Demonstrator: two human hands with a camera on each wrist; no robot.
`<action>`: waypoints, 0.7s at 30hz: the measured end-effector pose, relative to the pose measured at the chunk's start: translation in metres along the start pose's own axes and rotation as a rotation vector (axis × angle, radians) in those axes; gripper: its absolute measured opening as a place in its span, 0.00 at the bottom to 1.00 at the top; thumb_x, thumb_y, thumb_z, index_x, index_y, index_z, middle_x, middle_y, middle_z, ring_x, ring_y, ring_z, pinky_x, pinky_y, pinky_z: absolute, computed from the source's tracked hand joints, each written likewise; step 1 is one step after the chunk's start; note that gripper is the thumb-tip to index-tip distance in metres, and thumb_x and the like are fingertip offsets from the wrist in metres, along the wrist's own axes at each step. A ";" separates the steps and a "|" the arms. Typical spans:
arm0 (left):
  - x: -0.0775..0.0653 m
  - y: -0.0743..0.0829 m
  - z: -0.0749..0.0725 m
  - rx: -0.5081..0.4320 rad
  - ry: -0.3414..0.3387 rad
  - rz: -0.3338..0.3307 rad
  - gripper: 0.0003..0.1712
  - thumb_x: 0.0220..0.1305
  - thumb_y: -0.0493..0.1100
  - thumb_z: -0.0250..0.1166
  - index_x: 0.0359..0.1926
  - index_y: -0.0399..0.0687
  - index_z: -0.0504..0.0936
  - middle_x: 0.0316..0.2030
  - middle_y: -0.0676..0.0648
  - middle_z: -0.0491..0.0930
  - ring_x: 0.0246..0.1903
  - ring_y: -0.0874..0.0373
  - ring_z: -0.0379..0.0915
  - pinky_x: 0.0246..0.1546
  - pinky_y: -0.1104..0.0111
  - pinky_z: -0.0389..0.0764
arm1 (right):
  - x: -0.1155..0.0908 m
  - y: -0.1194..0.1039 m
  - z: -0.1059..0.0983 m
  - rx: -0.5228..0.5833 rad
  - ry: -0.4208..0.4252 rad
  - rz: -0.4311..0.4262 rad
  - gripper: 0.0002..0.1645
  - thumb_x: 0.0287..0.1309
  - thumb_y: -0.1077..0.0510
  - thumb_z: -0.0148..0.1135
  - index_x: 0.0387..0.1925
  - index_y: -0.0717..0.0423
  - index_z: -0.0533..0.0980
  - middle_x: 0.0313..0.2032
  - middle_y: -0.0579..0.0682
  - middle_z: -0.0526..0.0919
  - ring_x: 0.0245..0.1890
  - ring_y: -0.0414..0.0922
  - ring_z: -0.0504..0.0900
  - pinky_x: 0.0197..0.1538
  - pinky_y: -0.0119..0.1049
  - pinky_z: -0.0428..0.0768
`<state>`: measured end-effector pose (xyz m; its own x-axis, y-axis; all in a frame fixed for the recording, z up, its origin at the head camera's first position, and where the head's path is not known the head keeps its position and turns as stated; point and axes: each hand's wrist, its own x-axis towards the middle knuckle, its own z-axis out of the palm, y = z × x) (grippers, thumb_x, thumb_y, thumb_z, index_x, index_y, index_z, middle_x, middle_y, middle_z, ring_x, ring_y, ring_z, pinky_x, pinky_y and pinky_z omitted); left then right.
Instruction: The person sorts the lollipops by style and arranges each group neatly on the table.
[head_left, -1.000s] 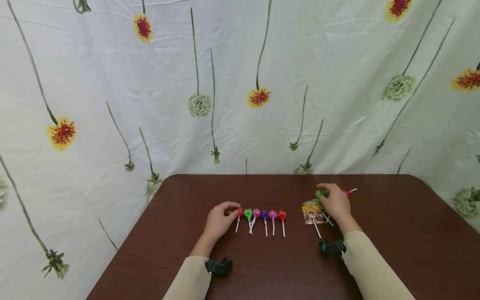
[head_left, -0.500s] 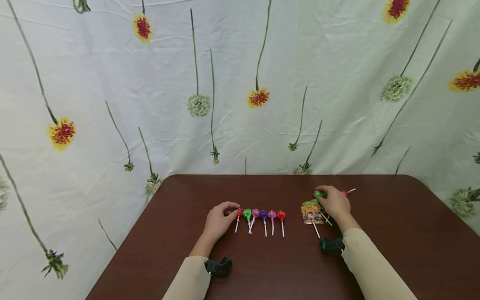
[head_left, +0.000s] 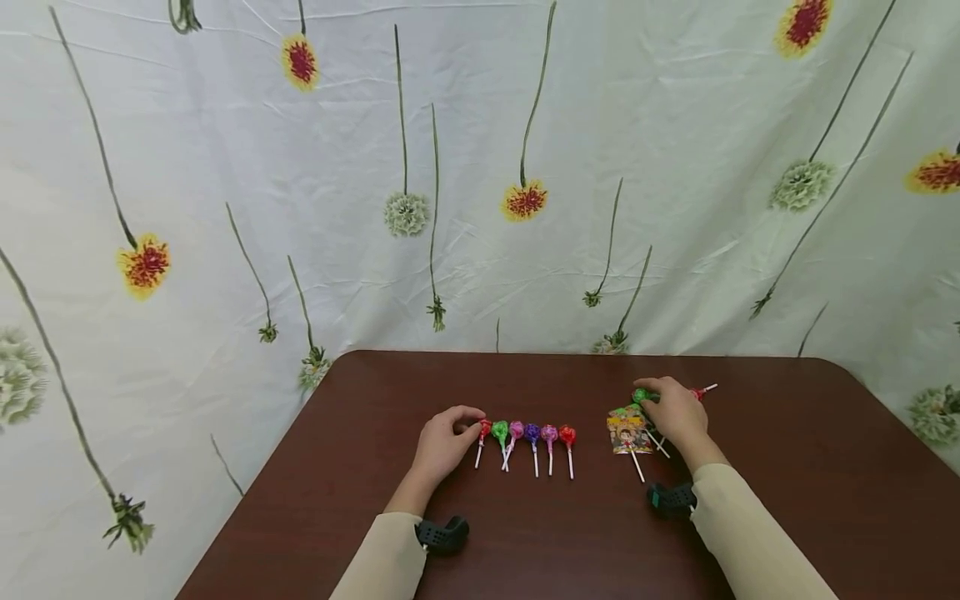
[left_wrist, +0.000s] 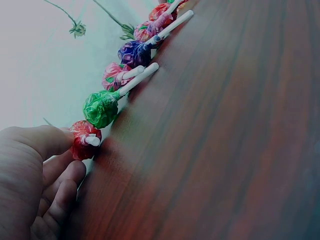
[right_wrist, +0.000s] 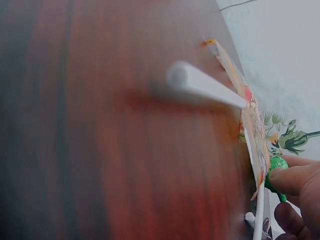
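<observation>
Low in the middle of the frame, the left hand (head_left: 441, 443) pinches the red pop (head_left: 485, 427) by its round top, at the left end of a row of pops (head_left: 533, 432) on the counter (head_left: 540, 533). Right of the middle, the right hand (head_left: 675, 414) has its thumb and finger nipped round the green pop (head_left: 641, 395), just above the flat pop (head_left: 628, 435). Both held pops look light, hard and a bit slick, so the round top seems best to hold, as the thin stick (head_left: 479, 456) might bend.
</observation>
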<state>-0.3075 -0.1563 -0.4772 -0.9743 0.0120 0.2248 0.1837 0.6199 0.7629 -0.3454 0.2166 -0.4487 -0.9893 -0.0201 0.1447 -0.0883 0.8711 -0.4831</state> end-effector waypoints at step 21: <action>-0.001 0.004 -0.001 -0.006 -0.009 -0.019 0.09 0.66 0.45 0.67 0.46 0.57 0.87 0.41 0.51 0.86 0.32 0.59 0.72 0.32 0.68 0.73 | -0.013 -0.013 -0.013 0.000 0.083 -0.106 0.20 0.67 0.57 0.61 0.59 0.47 0.77 0.57 0.63 0.79 0.32 0.50 0.79 0.25 0.38 0.67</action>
<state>-0.3056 -0.1549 -0.4739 -0.9788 0.0078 0.2048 0.1662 0.6151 0.7708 -0.3302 0.2117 -0.4325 -0.9614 -0.0714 0.2658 -0.1919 0.8661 -0.4616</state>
